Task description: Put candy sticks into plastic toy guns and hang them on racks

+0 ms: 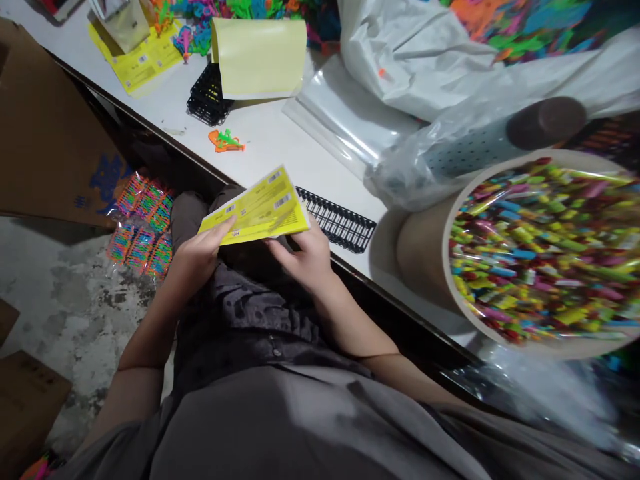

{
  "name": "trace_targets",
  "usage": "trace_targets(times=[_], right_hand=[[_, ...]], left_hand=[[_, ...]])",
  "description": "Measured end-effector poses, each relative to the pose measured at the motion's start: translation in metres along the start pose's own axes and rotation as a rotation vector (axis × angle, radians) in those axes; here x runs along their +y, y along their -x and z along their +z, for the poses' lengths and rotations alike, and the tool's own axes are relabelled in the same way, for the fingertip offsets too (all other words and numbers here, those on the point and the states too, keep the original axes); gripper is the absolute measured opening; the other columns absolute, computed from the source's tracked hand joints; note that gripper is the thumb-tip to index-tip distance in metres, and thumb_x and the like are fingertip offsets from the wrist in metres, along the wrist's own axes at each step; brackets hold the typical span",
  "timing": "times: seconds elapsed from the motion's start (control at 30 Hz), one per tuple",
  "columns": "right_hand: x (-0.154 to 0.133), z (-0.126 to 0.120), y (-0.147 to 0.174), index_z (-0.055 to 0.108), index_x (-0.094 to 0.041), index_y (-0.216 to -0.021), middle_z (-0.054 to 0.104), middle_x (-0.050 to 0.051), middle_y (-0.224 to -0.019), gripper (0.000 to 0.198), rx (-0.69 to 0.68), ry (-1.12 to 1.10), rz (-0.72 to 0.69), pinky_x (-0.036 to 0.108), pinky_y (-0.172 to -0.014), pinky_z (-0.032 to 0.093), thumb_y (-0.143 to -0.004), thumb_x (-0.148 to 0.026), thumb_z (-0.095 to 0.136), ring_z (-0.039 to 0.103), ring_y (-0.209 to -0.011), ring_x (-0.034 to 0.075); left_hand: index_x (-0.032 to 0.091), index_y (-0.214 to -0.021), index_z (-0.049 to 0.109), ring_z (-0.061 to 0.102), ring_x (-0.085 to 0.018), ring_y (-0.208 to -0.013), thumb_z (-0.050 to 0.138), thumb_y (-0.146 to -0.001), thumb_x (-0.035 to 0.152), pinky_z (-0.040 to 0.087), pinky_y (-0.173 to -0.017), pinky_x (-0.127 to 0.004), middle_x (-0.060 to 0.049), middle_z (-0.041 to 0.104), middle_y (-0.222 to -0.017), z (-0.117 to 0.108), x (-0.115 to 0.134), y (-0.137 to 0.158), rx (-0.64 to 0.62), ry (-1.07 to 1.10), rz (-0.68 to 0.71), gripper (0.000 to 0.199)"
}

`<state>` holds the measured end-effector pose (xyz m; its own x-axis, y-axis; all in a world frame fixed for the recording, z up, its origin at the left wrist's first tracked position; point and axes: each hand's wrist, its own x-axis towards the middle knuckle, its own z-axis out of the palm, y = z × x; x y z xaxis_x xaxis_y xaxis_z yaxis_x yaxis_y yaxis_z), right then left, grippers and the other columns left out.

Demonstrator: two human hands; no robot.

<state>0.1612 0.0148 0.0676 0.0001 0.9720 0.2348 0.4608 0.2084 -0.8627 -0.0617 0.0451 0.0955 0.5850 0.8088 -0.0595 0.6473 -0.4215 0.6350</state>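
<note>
A yellow printed card with barcodes is held over my lap, tilted, at the table's edge. My left hand grips its left end, fingers partly hidden by the card. At its right end, my right hand is closed on the card, the thumb below and other fingers behind it. Whether it is one card or a thin stack, I cannot tell. Just beyond my right hand lies a black plastic grid rack on the white table. A small orange and green plastic toy lies farther back.
On the right stands a large round tub of colourful small pieces. Behind are clear plastic sheets, a pale yellow sheet over black racks, and heaped plastic toys. Bagged colourful toys and a cardboard box are at left.
</note>
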Motion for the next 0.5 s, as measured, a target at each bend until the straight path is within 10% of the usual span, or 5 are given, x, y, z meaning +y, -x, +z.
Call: trace_targets(times=[0.5], right_hand=[[0.002,0.001,-0.004,0.059,-0.018,-0.093,0.063,0.007,-0.09,0.008,-0.008,0.242,-0.346,0.037,-0.074,0.044,-0.088,-0.02,0.053,0.054,-0.084,0.02]], left_hand=[[0.018,-0.133,0.054,0.06,-0.018,-0.115,0.038,-0.087,0.011,0.048,-0.1,-0.03,-0.005,0.059,-0.13,-0.031,-0.005,0.01,0.152,-0.205,-0.045,0.049]])
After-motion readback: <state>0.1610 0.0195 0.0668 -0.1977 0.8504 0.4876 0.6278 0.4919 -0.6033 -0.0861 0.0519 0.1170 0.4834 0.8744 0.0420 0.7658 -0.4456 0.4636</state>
